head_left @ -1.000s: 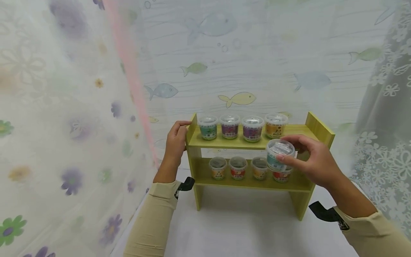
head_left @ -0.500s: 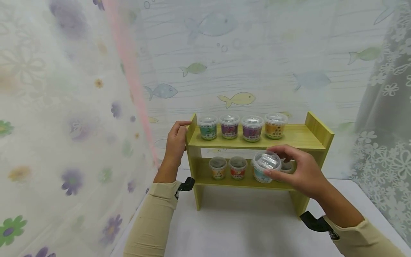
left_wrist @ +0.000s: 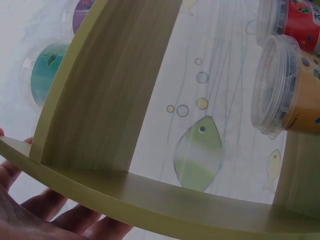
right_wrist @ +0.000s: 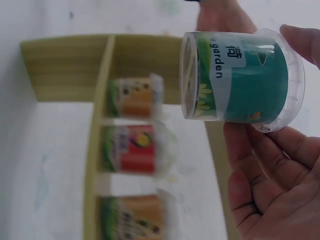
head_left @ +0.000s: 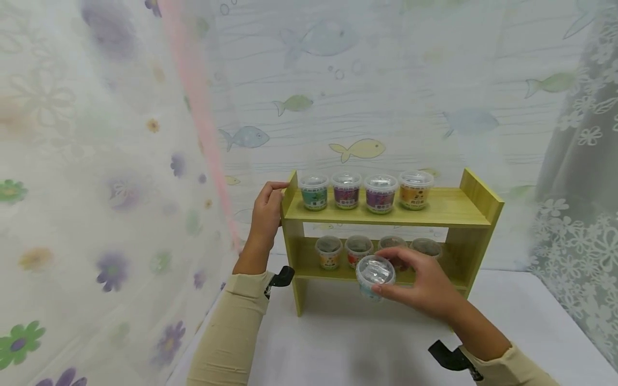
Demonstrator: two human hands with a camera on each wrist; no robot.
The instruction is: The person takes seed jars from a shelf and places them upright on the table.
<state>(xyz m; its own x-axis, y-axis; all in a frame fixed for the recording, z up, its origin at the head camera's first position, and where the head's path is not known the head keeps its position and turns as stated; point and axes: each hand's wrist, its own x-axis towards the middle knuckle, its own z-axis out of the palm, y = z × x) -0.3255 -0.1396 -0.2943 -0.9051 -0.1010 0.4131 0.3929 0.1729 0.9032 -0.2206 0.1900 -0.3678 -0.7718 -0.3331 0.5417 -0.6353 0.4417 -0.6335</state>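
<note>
A two-tier yellow-green wooden shelf stands ahead. My left hand holds its left side panel near the top; in the left wrist view, fingers lie along the outer face. My right hand grips a lidded clear plastic cup between thumb and fingers, in front of the lower tier. That cup's teal label shows in the right wrist view, where the cup appears sideways. Several similar cups line the upper tier: a teal cup, two purple ones and an orange cup on the right.
On the lower tier stand several more cups, including an orange-labelled cup and a red-labelled cup; my right hand partly covers others. A white cloth spreads beneath the shelf. Patterned curtains hang at the left, back and right.
The right hand has carried the teal cup left and down, from before the lower tier's right end to before its middle, also drawing it nearer. The left hand stays at the side panel.
</note>
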